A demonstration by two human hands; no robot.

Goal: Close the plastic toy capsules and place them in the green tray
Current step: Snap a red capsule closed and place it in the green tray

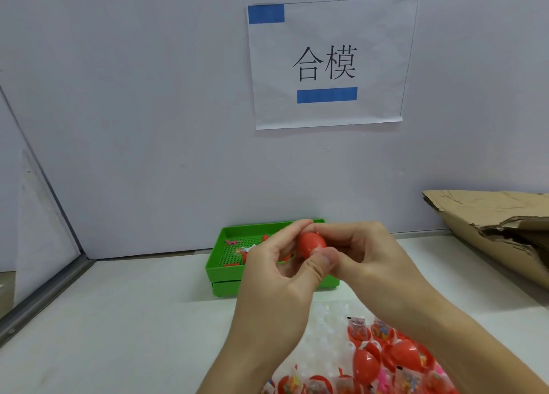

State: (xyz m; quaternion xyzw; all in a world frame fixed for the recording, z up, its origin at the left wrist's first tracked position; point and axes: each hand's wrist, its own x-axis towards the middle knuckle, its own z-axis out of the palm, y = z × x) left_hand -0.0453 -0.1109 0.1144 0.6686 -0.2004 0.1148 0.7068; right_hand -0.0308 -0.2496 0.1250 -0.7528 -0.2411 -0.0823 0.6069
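Note:
A red egg-shaped capsule [310,244] is held between both hands, in front of the green tray [228,272]. My left hand [282,272] grips it from the left with thumb below and fingers above. My right hand [365,251] grips it from the right. The tray stands against the back wall and holds a few red capsule pieces and small toys, partly hidden by my hands. Several open red capsules [386,358] with packaged toys lie on the table at the lower right.
A torn cardboard box [499,224] lies at the right edge. A white wall with a paper sign [326,64] stands behind the tray. A metal frame rail [44,298] runs along the table's left side. White plastic bits [329,313] lie near the capsules.

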